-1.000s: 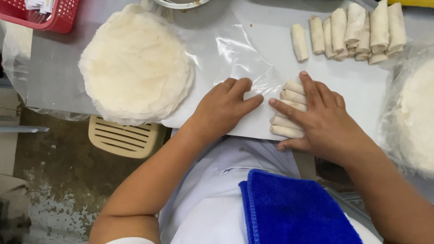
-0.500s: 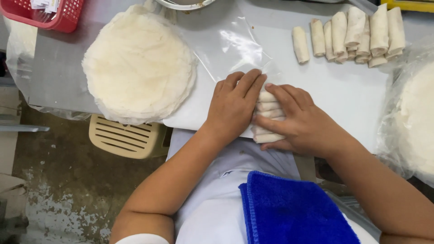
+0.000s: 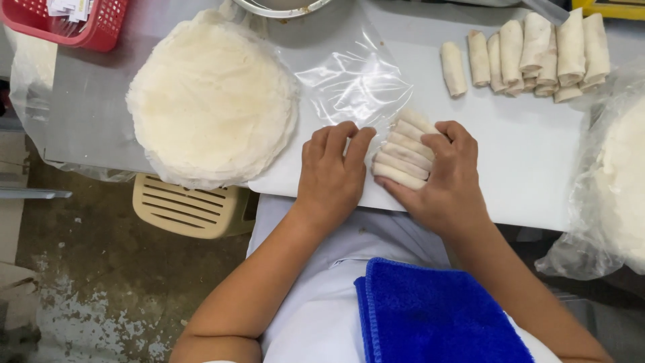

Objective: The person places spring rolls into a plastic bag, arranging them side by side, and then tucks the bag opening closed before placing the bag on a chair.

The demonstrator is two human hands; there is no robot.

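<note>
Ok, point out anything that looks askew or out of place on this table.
Mostly tidy. The batch of rolls between the left hand and right hand sits fanned at a slant, unlike the upright row of finished rolls at the far edge. The clear plastic sheet beside them lies crumpled. Nothing spilled or torn.

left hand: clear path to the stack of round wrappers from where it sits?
Probably yes. The left hand lies flat on the white sheet, the wrapper stack lies just to its left, and only bare sheet and tabletop show between them.
</note>
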